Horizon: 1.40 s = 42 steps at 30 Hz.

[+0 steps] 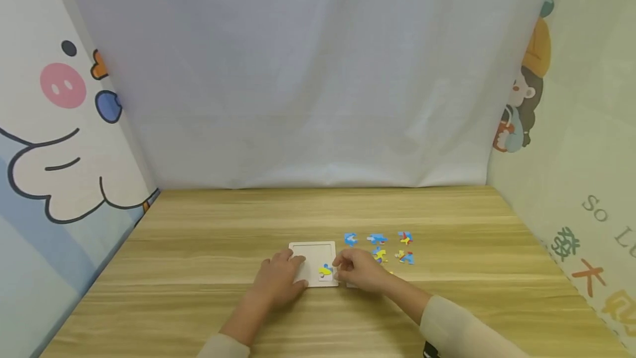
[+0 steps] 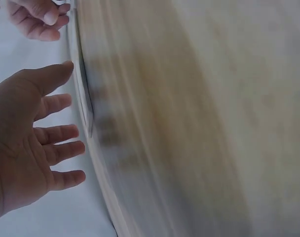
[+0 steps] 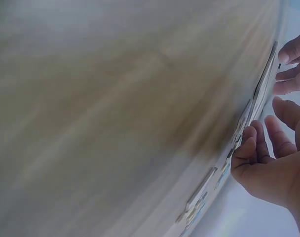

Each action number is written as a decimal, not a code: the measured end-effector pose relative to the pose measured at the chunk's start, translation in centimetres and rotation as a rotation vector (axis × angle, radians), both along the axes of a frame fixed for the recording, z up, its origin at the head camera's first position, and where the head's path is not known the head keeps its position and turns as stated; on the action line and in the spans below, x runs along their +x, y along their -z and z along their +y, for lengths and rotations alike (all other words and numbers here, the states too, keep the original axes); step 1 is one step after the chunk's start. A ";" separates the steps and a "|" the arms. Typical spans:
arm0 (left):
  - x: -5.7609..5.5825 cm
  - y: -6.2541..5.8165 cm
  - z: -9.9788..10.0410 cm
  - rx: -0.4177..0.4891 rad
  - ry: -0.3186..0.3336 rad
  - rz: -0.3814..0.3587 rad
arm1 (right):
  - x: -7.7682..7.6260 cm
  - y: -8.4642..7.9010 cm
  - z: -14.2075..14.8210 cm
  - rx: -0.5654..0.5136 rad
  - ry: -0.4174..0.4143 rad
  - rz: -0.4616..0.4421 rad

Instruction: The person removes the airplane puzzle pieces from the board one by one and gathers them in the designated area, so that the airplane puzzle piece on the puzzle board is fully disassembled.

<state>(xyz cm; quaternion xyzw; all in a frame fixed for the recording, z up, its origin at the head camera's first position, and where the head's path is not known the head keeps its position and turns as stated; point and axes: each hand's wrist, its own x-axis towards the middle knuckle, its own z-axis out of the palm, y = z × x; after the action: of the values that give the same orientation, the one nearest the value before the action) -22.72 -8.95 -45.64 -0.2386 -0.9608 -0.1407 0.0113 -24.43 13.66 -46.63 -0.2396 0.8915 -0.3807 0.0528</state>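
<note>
A pale wooden puzzle tray [image 1: 309, 261] lies on the table. In its lower right corner is a yellow and blue jigsaw piece [image 1: 325, 271]. My left hand [image 1: 282, 278] rests at the tray's left edge, fingers spread; the left wrist view shows that hand [image 2: 34, 133] with nothing in its grasp. At the tray's right edge is my right hand [image 1: 360, 270], its fingertips beside the piece. The right wrist view has that hand [image 3: 276, 158] with its fingers loosely bent, thumb apart from them, and nothing visible between them.
Several loose blue, yellow and red jigsaw pieces [image 1: 376, 238] lie right of the tray, some partly behind my right hand. A grey-white curtain [image 1: 318, 98] closes off the back of the wooden table [image 1: 208, 225]. Printed panels stand on both sides.
</note>
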 end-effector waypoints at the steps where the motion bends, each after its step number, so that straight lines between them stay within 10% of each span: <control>1: -0.2 0.1 -0.1 0.000 0.005 0.007 | -0.2 0.0 -0.2 0.005 -0.002 -0.006; 15: -1.1 -0.2 -0.2 -0.073 -0.054 -0.259 | -1.4 -0.3 -2.1 0.137 -0.047 -0.030; 42: -1.8 -0.1 -0.3 -0.048 -0.069 -0.273 | -1.4 -1.2 -3.0 0.180 -0.028 -0.061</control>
<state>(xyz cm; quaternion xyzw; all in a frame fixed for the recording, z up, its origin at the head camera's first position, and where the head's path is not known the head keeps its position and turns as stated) -24.51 -9.25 -45.54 -0.1841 -0.9641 -0.1483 -0.1206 -25.88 10.67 -45.44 -0.2347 0.9166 -0.3055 0.1065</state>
